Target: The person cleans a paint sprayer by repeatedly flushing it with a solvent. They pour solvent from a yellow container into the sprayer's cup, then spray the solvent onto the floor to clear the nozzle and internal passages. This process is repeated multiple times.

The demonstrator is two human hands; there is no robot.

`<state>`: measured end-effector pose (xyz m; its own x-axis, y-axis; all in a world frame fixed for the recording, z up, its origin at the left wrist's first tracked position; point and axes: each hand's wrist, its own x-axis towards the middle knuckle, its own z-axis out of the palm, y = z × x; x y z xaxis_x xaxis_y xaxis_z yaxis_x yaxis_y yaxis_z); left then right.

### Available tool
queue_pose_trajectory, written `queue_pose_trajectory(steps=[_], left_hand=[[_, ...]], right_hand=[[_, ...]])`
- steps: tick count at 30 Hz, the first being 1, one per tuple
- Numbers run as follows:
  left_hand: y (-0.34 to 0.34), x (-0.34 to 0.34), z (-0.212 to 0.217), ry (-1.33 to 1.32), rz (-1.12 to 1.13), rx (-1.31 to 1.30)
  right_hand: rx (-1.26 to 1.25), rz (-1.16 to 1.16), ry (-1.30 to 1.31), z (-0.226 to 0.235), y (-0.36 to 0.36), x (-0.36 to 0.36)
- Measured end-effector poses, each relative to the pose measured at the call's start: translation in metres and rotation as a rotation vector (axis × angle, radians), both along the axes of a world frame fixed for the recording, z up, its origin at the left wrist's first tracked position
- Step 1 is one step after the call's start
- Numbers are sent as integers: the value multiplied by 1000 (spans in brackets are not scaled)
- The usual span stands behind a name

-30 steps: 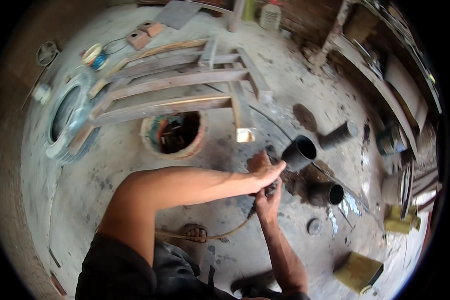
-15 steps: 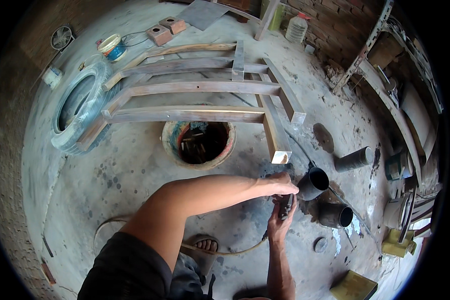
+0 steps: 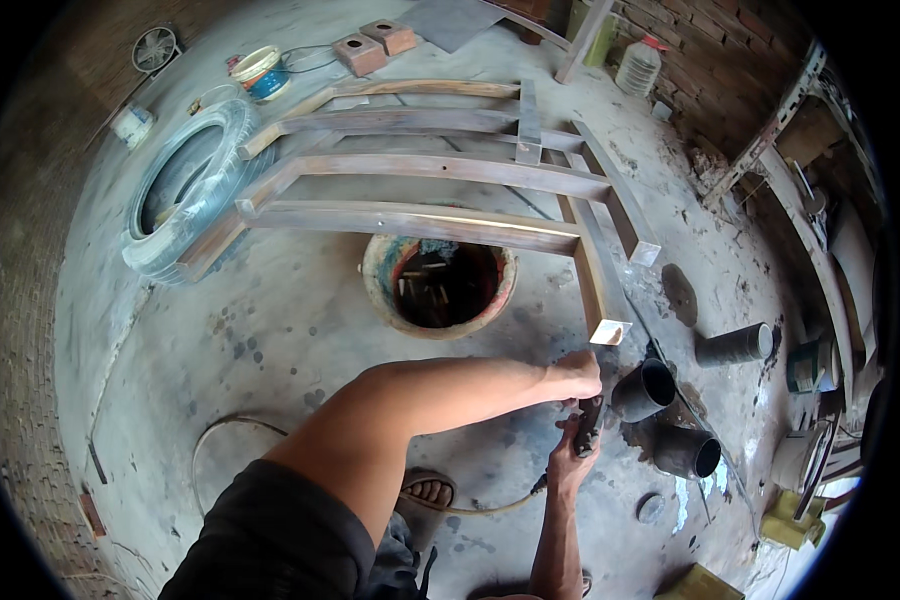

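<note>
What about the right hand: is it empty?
No, the right hand has a dark tool in its grasp.

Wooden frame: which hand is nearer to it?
Left. The left hand is just below the near leg of the wooden frame in the picture; the right hand is lower, farther away.

Right hand [image 3: 571, 461] gripping dark tool [image 3: 589, 425]; bucket [image 3: 379, 285] beyond.
</note>
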<state>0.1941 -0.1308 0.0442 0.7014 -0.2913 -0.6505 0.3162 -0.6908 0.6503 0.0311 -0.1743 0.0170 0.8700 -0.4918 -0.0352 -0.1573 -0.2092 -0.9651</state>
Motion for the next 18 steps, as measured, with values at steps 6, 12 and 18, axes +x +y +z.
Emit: queue_pose_trajectory(steps=[6,12,18], left_hand=[[7,-5,-6,-6,-9,1],[6,-1,4,-52,-89,15],[13,-4,4,-60,-78,13]], right_hand=[[-76,29,-76,-8,3,-1],[47,25,21,-17,-6,-2],[51,-5,-48,-17,3,0]])
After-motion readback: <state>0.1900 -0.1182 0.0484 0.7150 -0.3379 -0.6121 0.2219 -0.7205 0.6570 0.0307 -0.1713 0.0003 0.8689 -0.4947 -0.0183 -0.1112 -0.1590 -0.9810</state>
